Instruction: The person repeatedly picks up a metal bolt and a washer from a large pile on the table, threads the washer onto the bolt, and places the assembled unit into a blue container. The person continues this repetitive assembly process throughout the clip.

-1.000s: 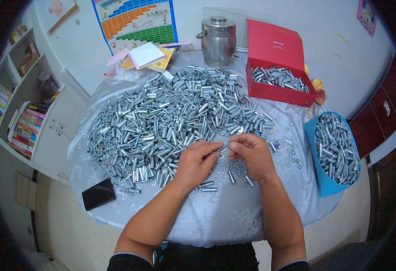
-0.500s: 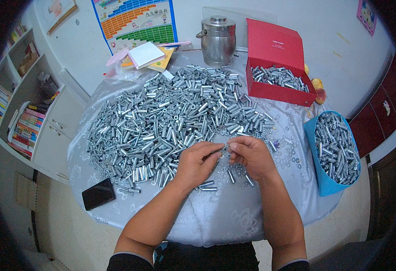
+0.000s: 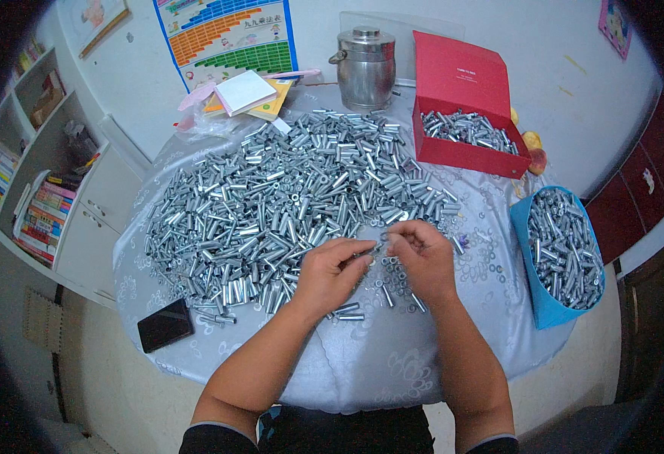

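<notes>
The left hand (image 3: 330, 274) and the right hand (image 3: 423, 257) met over the near edge of the round table (image 3: 362, 371), fingertips drawn together on one small metal sleeve (image 3: 378, 247) held between them, just above a scatter of small washers (image 3: 392, 272) lying on the pale cloth. Both hands were pinched shut on that piece; whether a washer sat on it already was too small to tell. The step in hand looked like fitting a sleeve with a loose part, one piece at a time. Behind the hands spread the large heap of silver sleeves (image 3: 286, 204), touching the left knuckles. A red box (image 3: 461, 83) at the far right held some sleeves, and a blue tub (image 3: 555, 261) at the right edge held many more. A steel pot (image 3: 365, 68), notepads (image 3: 245, 92) and a black phone (image 3: 165, 325) stood clear of the work. By my judgement, the next move called for a steady pinch so the small part would not drop among the washers, then a short carry to one of the containers
</notes>
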A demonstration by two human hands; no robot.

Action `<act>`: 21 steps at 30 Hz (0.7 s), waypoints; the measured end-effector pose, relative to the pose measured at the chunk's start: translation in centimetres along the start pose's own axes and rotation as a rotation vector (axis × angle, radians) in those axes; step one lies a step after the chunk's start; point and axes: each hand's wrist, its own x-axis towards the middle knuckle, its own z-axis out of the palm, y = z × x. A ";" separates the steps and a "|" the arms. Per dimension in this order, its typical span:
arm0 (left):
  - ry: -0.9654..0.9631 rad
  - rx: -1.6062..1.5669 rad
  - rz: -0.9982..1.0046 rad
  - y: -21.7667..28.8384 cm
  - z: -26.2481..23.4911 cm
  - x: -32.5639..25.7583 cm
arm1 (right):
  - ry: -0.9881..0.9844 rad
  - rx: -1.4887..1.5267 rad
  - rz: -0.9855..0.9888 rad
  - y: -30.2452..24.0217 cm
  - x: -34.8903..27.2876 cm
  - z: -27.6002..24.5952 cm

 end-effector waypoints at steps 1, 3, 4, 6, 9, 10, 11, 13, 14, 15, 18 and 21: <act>-0.011 -0.022 -0.034 0.0 0.1 0.0 | 0.000 -0.102 -0.086 0.3 -0.1 0.1; -0.026 -0.064 -0.103 -0.3 0.0 -0.1 | -0.009 -0.226 -0.180 -1.2 -0.3 0.2; -0.029 -0.129 -0.171 -0.3 0.0 -0.2 | -0.013 -0.287 -0.227 -1.7 -0.4 0.2; -0.038 -0.263 -0.303 -0.1 0.1 -0.2 | 0.003 -0.215 -0.220 -1.5 -0.4 0.4; -0.040 -0.342 -0.317 -0.7 0.3 -0.3 | 0.021 -0.224 -0.245 -1.5 -0.4 0.4; -0.049 -0.375 -0.337 -0.8 0.3 -0.3 | 0.027 -0.246 -0.260 -1.5 -0.4 0.4; -0.059 -0.409 -0.356 -0.9 0.4 -0.3 | 0.018 -0.267 -0.278 -1.6 -0.4 0.3; -0.079 -0.486 -0.389 -0.8 0.3 -0.2 | 0.001 -0.310 -0.314 -1.8 -0.4 0.2; -0.090 -0.530 -0.403 -0.5 0.2 -0.1 | 0.002 -0.328 -0.333 -1.8 -0.4 0.2; -0.100 -0.573 -0.417 -0.3 0.1 0.0 | 0.004 -0.346 -0.352 -1.9 -0.4 0.2; -0.136 -0.632 -0.443 0.1 -0.2 0.1 | -0.005 -0.462 -0.468 -1.9 -0.3 0.1; -0.169 -0.627 -0.456 0.2 -0.4 0.2 | -0.020 -0.560 -0.569 -2.0 -0.3 0.1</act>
